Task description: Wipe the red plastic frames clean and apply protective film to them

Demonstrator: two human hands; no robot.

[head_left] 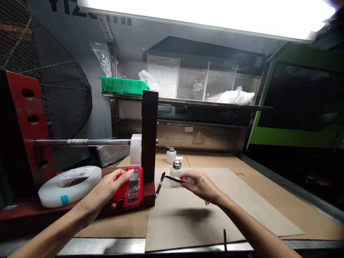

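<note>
- At the near edge of the counter (107, 246), the left hand (113, 190) is closed around the red dispenser block (131, 188). Its fingers curl over the top and its thumb sits underneath, a grip that looks meant to steady the block on the dark base (149, 196).
- Just to the right, the right hand (200, 184) is shut in a fingertip pinch on a thin black tool (172, 178). The tool is held almost level with its tip pointing left toward the block, and the light hold suits fine work.
- A second black tool (159, 185) leans against the end of the base, between the two hands and within easy reach.
- A white pump bottle (176, 171) stands upright directly behind the held tool; whether they touch cannot be told. Another bottle (170, 155) stands further back.
- Both hands hover over a cardboard sheet (215, 211) that covers the counter, probably to protect the surface.
- A dark upright post (149, 136) carries a steel rod (102, 142) with a small white roll (135, 148) threaded on it, so the roll can turn freely above the block.
- A large white reel (70, 185) lies flat to the left of the left hand, near a red frame (29, 118).
- Beyond these, a wire fan guard (59, 82) stands at the left, and a green tray (122, 86) rests on the rear shelf (188, 103).
</note>
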